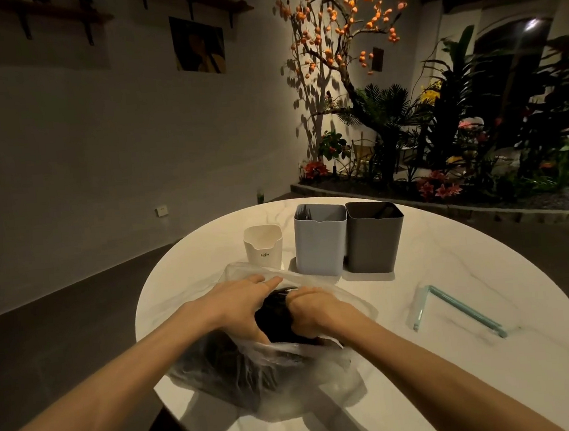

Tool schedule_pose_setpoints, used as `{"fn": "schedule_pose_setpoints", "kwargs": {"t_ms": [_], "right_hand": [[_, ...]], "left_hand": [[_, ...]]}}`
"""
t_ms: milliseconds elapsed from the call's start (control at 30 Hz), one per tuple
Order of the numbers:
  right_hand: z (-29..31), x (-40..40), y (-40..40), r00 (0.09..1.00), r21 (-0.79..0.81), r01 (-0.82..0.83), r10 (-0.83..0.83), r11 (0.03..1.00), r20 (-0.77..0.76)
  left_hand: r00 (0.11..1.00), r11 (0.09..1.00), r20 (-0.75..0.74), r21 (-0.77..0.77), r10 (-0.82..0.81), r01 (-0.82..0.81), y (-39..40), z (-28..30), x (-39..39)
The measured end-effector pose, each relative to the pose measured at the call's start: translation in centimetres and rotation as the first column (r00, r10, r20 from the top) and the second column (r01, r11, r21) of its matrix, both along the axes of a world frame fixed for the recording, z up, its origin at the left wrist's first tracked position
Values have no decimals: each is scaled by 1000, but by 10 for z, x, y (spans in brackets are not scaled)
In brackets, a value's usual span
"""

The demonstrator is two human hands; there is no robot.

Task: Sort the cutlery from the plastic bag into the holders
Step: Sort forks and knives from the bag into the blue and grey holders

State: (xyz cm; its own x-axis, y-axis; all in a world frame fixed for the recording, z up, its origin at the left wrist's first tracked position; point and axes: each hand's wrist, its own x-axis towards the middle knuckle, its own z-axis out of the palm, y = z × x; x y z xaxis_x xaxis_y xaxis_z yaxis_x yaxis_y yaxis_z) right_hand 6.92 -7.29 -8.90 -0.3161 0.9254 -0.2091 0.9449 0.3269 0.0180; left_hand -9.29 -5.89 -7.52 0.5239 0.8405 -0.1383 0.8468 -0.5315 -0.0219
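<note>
"CROW" on white holder [263, 244]

Two bare forearms — no sleeves, no jewellery

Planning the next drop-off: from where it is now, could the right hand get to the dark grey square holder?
Probably yes. The right hand grips black cutlery at the clear plastic bag, and only bare white marble table lies between it and the dark grey square holder.
</note>
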Motion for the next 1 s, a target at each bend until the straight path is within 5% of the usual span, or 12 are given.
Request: {"fn": "schedule_pose_setpoints", "kwargs": {"t_ms": [333,533,800,900,1000], "right_hand": [[45,27,4,983,-133,-168,176,977,56],[81,47,0,986,-174,-152,161,973,35],[142,100,-13,998,-92,-48,43,995,-47],[159,132,-23,963,212,6,51,977,-265],[142,155,-30,677,424,222,174,878,-715]], "left_hand": [[943,986,300,128,-142,108,2,3,31],[738,968,674,-195,15,158,2,1,58],[554,858,794,-447,250,253,-6,2,114],[402,764,814,-556,421,327,-8,-5,124],[291,692,811,-585,508,424,-10,-12,140]]}}
